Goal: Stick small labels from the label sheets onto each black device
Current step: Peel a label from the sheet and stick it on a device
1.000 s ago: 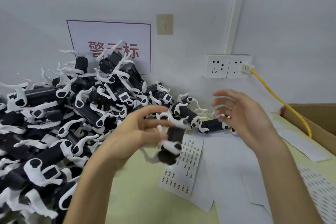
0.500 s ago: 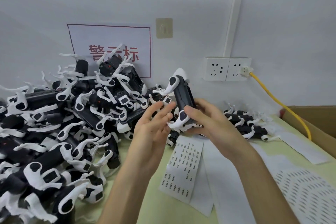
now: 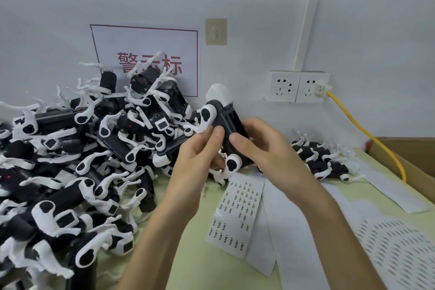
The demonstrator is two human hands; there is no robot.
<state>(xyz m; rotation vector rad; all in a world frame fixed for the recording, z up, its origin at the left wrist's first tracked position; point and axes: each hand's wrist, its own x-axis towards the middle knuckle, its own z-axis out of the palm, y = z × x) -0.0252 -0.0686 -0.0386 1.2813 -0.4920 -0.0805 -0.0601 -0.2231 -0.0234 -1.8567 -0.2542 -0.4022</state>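
Gripping one device [image 3: 231, 125] in both hands over the table [image 3: 188, 261], near the sheet [image 3: 237, 214], I note the left hand [image 3: 200, 155] pinching its edge and the right hand [image 3: 266, 150] wrapped round its body. Risk, in my judgement: loose white strips [image 3: 195, 128] could snag a label, or a thumb could set it crooked. I cannot tell whether a fingertip carries one. Pale tabletop; pile [image 3: 70, 160] left, box [image 3: 412, 155] right, sockets [image 3: 297, 86] on the wall.

Desk [image 3: 188, 254], pale green. Left half: heap of white-wrapped black devices [image 3: 70, 160]. Centre: label sheet [image 3: 237, 214] touching blank backing sheets [image 3: 289, 231]. Back right: smaller device cluster [image 3: 322, 160]. Front right corner: perforated white sheet [image 3: 395, 249].
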